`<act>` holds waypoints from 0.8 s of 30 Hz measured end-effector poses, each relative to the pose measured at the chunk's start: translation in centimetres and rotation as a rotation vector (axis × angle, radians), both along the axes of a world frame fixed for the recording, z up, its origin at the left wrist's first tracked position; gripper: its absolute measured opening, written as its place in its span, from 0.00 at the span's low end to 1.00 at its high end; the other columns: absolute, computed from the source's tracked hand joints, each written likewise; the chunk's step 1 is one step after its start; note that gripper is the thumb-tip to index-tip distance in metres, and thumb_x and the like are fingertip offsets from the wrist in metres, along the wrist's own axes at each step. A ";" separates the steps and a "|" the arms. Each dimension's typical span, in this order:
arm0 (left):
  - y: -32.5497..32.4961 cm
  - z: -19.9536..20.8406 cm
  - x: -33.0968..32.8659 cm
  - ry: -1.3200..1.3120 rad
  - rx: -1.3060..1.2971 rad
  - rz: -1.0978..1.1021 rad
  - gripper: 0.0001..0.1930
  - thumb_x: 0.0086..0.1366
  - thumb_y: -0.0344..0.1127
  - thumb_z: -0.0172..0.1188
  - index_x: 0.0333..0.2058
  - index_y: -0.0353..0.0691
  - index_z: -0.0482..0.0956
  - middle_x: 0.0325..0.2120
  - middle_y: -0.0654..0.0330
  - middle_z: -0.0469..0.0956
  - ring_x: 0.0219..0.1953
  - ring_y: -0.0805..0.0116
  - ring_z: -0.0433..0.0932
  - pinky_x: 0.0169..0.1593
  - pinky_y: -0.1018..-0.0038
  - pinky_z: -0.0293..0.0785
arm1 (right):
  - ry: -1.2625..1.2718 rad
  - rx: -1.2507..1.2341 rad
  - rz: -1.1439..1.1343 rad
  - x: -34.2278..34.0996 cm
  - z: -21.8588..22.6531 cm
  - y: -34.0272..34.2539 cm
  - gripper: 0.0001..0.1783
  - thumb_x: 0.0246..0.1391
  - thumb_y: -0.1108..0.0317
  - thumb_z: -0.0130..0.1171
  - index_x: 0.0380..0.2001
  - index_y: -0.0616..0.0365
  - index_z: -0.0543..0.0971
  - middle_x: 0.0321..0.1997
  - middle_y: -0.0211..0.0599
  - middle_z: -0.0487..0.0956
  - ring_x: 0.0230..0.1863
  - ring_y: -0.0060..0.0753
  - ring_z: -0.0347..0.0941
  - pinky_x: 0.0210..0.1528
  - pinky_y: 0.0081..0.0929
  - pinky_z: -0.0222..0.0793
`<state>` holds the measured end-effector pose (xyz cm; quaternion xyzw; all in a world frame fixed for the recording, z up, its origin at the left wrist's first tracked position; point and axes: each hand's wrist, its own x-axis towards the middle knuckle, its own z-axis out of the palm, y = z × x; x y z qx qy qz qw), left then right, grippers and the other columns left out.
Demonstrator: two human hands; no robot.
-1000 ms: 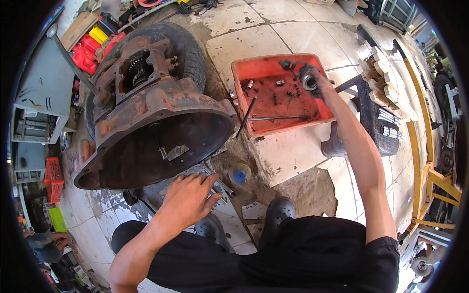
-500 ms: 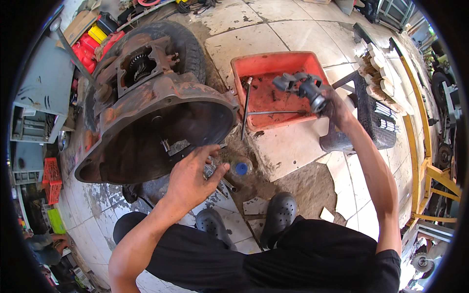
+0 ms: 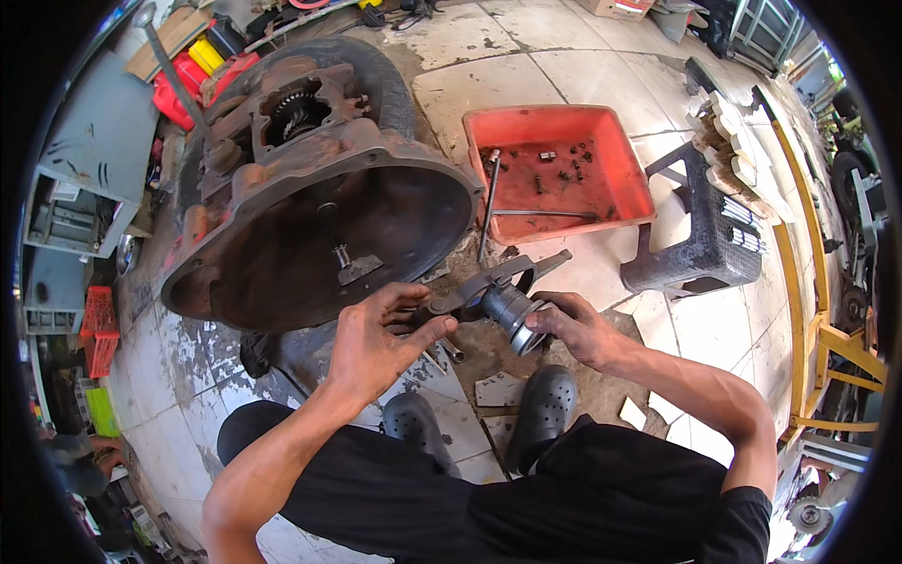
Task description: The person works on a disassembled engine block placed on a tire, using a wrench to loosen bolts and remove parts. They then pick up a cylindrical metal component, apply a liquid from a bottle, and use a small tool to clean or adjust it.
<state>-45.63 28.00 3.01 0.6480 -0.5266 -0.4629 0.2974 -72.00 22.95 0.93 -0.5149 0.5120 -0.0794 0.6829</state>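
Now one fork (image 3: pixel 481 285) with one collar (image 3: pixel 508 305) hangs near two shoes (image 3: pixel 547 406), no longer over one tub (image 3: pixel 622 177), right hand (image 3: pixel 581 331) clasping the collar, left hand (image 3: pixel 368 346) half-curled, grip unclear.

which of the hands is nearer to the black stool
Right. The right hand, holding the metal part, is just left of and below the stool in the picture; the left hand is much farther left.

Probably a workshop: gearbox housing (image 3: pixel 301 216), tyre (image 3: pixel 393 89)

Black trousers (image 3: pixel 601 484), dark grey perforated clogs (image 3: pixel 548 409), black sleeve (image 3: pixel 738 526), apparently short
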 end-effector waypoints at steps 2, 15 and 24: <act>0.1 0.2 0.6 -0.057 -0.027 0.019 0.29 0.50 0.40 0.75 0.47 0.28 0.76 0.40 0.50 0.80 0.44 0.64 0.80 0.48 0.71 0.76 | -0.133 -0.046 0.010 0.9 -0.1 0.1 0.26 0.56 0.51 0.56 0.44 0.65 0.76 0.37 0.33 0.76 0.39 0.23 0.72 0.39 0.23 0.72; 1.5 -0.6 4.6 -0.152 -0.095 -0.018 0.30 0.56 0.42 0.71 0.53 0.33 0.72 0.46 0.51 0.78 0.47 0.61 0.78 0.50 0.68 0.73 | -0.204 -0.029 0.067 4.0 -1.3 -1.8 0.27 0.59 0.50 0.50 0.45 0.67 0.76 0.41 0.38 0.77 0.43 0.24 0.69 0.47 0.25 0.64; 2.4 0.1 4.3 -0.345 -0.617 -0.135 0.27 0.50 0.40 0.73 0.46 0.35 0.74 0.41 0.51 0.78 0.42 0.57 0.80 0.44 0.69 0.76 | -0.313 -0.270 0.144 4.0 -1.5 -1.5 0.34 0.54 0.53 0.60 0.54 0.69 0.66 0.45 0.41 0.74 0.48 0.31 0.70 0.53 0.30 0.64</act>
